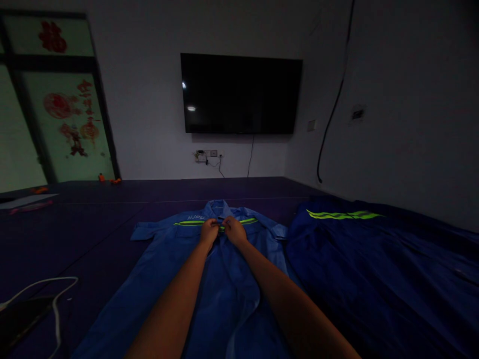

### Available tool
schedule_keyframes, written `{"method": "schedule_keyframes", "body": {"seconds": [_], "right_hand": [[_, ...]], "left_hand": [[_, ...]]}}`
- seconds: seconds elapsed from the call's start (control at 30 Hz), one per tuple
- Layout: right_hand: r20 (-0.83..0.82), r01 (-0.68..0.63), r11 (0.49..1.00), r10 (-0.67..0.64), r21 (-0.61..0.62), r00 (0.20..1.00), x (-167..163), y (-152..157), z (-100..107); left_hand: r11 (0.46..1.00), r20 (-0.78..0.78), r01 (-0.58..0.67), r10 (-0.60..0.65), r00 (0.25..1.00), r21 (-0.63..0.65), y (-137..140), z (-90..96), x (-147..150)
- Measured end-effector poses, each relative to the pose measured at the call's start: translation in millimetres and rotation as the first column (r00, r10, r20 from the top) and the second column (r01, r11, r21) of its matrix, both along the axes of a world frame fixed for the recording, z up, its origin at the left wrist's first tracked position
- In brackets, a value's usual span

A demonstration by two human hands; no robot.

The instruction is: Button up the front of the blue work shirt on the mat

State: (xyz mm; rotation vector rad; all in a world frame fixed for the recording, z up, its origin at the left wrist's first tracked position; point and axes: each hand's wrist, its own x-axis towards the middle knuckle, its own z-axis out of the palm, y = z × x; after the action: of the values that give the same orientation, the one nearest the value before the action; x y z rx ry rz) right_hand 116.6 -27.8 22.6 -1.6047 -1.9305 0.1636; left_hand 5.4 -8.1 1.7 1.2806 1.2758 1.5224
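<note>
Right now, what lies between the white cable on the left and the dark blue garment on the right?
The head view shows purple surface, then the lighter blue shirt, its front held by the left hand and right hand.

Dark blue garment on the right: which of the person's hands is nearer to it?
Right. The right hand is at the front of the light blue shirt, left of the dark blue garment; the left hand is beside the right hand, farther left.
</note>
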Motion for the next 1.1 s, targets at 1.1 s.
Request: {"method": "schedule_keyframes", "body": {"seconds": [1.1], "right_hand": [[0.147, 0.135, 0.990, -0.128, -0.043, 0.981, -7.4, -10.9, 6.2]], "left_hand": [[0.994, -0.091, -0.080, 0.087, 0.992, 0.078, 2.9, -2.7, -3.2]]}}
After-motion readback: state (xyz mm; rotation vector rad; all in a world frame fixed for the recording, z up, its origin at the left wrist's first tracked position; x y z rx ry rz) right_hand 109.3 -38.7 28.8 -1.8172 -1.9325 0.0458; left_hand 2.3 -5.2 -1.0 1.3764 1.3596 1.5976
